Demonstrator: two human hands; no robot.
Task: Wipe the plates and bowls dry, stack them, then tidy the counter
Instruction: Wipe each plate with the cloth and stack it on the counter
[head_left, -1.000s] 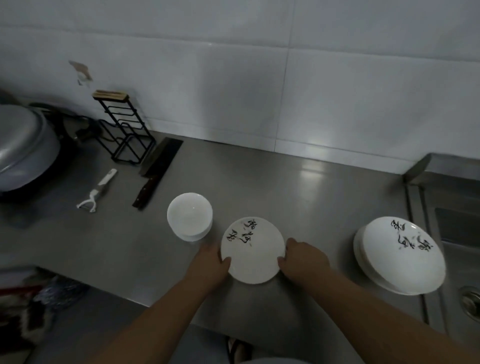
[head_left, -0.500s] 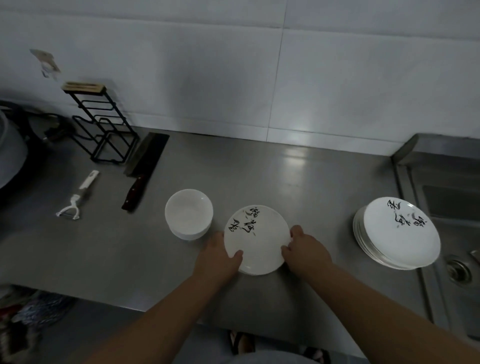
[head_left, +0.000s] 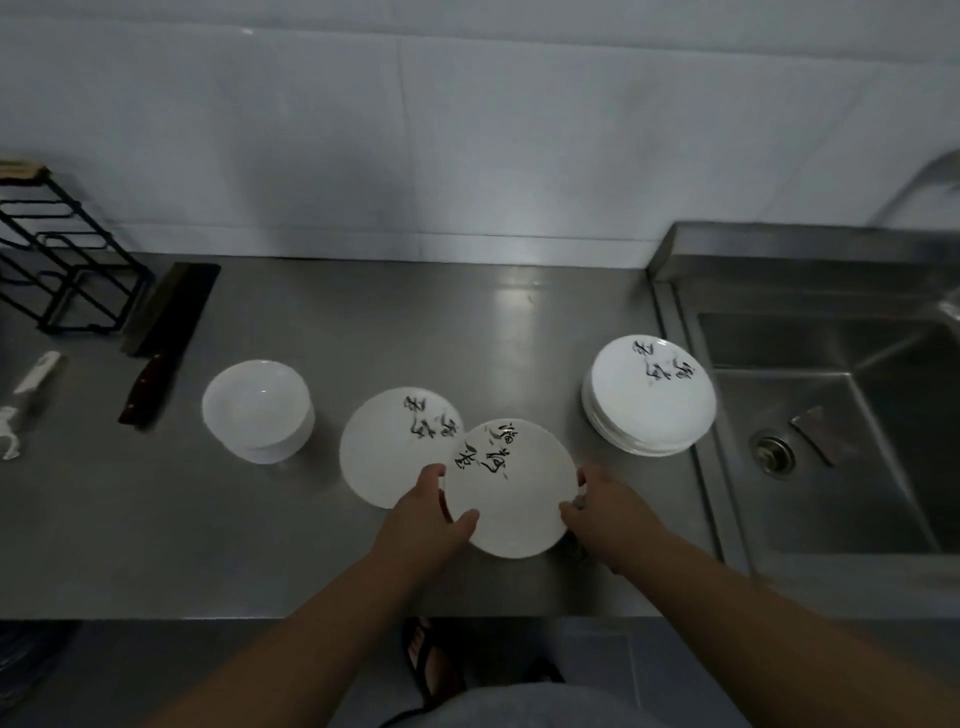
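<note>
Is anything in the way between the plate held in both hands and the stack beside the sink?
Nothing visible does. Only counter surface lies between the held plate, gripped by the left hand and right hand, and the plate stack to its right.

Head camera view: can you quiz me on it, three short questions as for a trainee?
1. True or false: the left hand and the right hand both grip the held plate.
2. The stack of plates stands: A beside the sink; B inside it; C on the held plate.
3. Fill in: the white stack left of the lone plate holds ____.
Key: 1 true; 2 A; 3 bowls.
</note>
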